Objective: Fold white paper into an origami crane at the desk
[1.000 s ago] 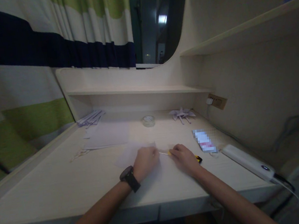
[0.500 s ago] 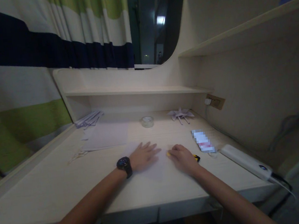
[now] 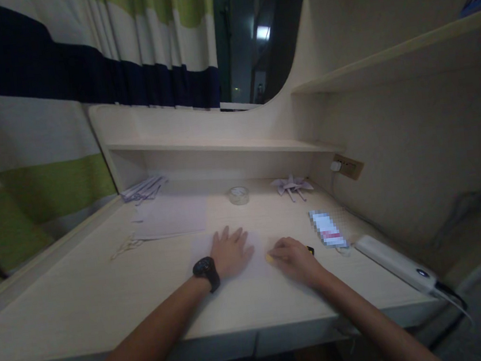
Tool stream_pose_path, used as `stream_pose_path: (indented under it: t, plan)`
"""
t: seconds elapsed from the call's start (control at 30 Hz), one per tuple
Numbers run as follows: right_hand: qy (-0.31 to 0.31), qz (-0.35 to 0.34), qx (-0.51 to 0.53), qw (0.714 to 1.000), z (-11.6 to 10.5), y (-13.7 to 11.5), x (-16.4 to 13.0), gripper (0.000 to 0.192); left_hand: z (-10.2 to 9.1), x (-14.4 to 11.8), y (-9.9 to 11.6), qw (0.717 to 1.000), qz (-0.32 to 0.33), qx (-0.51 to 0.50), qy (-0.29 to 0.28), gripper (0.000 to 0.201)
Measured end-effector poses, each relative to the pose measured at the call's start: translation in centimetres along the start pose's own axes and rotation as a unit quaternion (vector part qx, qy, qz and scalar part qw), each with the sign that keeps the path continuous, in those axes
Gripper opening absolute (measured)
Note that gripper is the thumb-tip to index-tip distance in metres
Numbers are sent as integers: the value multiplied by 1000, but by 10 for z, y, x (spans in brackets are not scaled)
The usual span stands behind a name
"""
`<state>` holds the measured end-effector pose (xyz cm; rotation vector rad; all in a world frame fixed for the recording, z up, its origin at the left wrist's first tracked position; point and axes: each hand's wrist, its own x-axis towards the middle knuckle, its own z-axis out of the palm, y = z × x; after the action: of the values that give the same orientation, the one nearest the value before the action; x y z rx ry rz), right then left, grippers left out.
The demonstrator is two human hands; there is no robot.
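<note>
My left hand [image 3: 232, 253], with a black watch [image 3: 206, 270] on its wrist, lies flat with its fingers spread on a white paper sheet [image 3: 257, 266]. Just right of the sheet, my right hand [image 3: 291, 258] is closed around what looks like a yellow-and-black utility knife [image 3: 269, 257]. Its yellow end shows at my fingertips and a black end pokes out behind the hand; the middle is hidden by my fingers. Whether its tip touches the paper I cannot tell.
Behind my hands stands a roll of clear tape [image 3: 239, 196]. Paper cranes [image 3: 292, 186] sit at the back right. A phone [image 3: 328, 229] and a white power strip [image 3: 393, 261] lie right. Paper sheets [image 3: 170, 217], folded strips [image 3: 143, 188] and string [image 3: 123, 249] lie left.
My left hand has turned more upright, its fingers now pointing away from me. My right hand has shifted slightly towards me, and the yellow-and-black utility knife has turned in it.
</note>
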<state>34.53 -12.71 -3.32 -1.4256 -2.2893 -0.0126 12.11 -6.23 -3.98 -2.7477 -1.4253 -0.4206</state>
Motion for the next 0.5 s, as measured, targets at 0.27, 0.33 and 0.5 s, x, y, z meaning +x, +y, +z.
stream_pose_path:
  t: [0.27,0.33,0.5]
  plan:
    - [-21,-2,21,1000,-12,-14,-8,21,-2,-3,3,1000,2,-17,-17,63]
    - [-25,-3,22,999,-15,-18,-13,21,-3,-4,3,1000,3,-20,-21,61]
    - [-30,-12,28,999,-20,-24,-21,22,-2,-4,3,999,1,-22,-30,60]
